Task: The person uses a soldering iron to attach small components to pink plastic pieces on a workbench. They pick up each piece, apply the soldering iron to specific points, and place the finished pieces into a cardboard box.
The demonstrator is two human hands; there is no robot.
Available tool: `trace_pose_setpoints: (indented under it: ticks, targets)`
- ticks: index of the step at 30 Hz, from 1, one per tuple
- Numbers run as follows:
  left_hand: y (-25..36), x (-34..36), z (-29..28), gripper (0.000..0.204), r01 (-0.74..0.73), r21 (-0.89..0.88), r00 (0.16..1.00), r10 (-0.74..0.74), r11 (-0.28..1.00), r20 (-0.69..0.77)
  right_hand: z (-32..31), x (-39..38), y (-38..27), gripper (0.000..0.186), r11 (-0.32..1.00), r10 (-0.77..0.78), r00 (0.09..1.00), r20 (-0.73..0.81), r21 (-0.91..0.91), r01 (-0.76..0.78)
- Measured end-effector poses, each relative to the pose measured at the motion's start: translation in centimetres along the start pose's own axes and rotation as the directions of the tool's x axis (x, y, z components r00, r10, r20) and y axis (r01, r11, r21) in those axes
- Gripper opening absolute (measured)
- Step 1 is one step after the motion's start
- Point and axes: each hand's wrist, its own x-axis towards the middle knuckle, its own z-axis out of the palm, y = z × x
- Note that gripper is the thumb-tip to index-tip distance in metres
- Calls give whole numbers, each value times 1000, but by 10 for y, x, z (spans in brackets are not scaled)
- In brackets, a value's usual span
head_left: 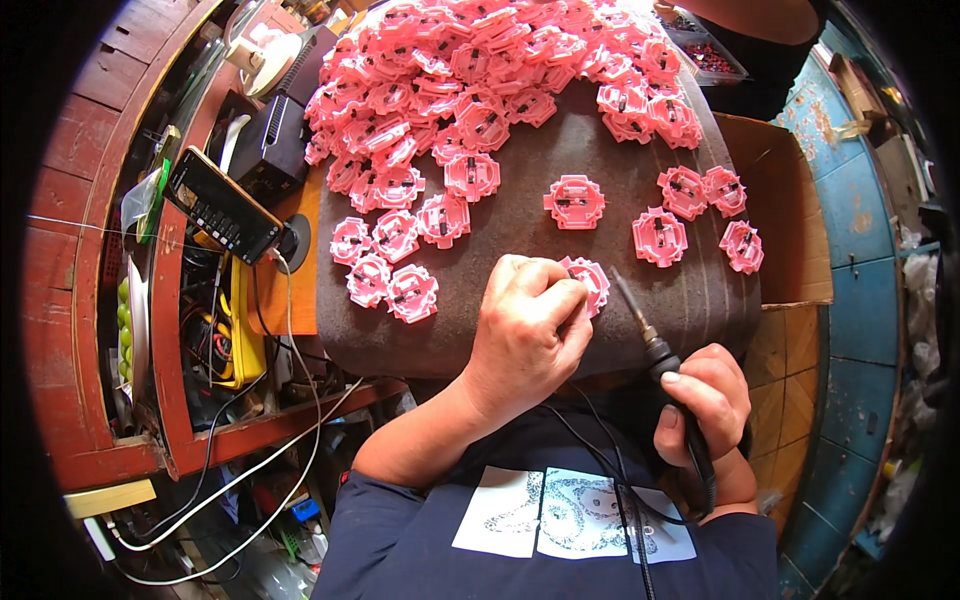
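Observation:
My left hand (530,315) is closed, its fingers curled against a pink plastic part (590,284) near the front of the dark work surface; its fingertips and part of the piece are hidden behind the knuckles. My right hand (708,398) grips a soldering iron (655,348) by its black handle. The iron's metal tip points up and left, just right of that part. Straight ahead lies a single pink part (575,203) with a small black piece across its middle. Several similar parts (393,235) lie to the left, and a few more (660,237) to the right.
A large heap of pink parts (430,80) covers the far side of the surface. At left stands a phone (222,207) on a holder, beside a black box (270,140). A cardboard box (780,200) is at right. Another person's arm (760,15) shows near a tray (708,58).

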Motion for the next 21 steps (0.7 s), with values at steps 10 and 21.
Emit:
trace_pose_setpoints:
  ticks: [10, 21]
  targets:
    - [1, 0, 1, 16, -3, -7, 1000, 2, 1000, -7, 21, -4, 7, 40, 997, 67, 994, -91, -28, -69]
    - [-1, 0, 0, 16, -3, -14, 1000, 3, 1000, -5, 59, 18, 27, 62, 991, 127, 991, 37, -44, -125]
